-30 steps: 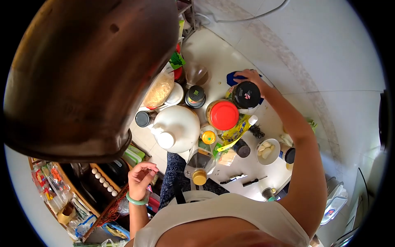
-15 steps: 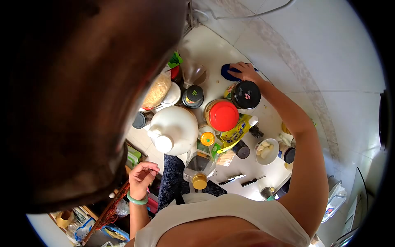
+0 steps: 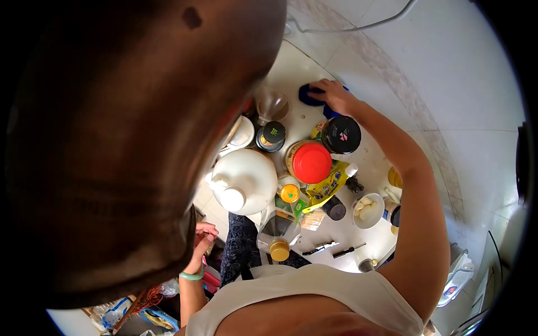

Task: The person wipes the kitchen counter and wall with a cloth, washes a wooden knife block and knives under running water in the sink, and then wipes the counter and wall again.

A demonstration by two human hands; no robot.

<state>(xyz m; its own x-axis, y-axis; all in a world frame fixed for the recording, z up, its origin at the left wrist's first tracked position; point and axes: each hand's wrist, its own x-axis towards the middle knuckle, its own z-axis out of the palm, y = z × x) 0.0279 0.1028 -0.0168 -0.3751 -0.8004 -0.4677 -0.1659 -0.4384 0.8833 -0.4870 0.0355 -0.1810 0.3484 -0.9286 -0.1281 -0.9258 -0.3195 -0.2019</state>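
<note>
My right hand (image 3: 335, 96) reaches to the far edge of the counter, its fingers pressing on a dark blue cloth (image 3: 311, 95). Just below that hand stands a jar with a black lid (image 3: 343, 134), and beside it a jar with a red lid (image 3: 311, 162). My left hand (image 3: 203, 244), with a green bangle (image 3: 192, 276) at the wrist, hangs low on the left. Its fingers are loosely bent and apart, and nothing shows in them. Part of it lies behind a large dark brown blurred shape (image 3: 140, 151).
Between my arms stand a big white jug (image 3: 246, 182), a clear bottle with a gold cap (image 3: 279, 250), a yellow pouch (image 3: 327, 187) and several jars. A white bowl of peeled cloves (image 3: 367, 211) sits near my right arm. A tiled wall (image 3: 437, 73) bounds the counter.
The view has shifted, so the counter items appear further right. The brown shape covers more, including part of my left hand. My right hand stays on the blue cloth, which is bunched differently.
</note>
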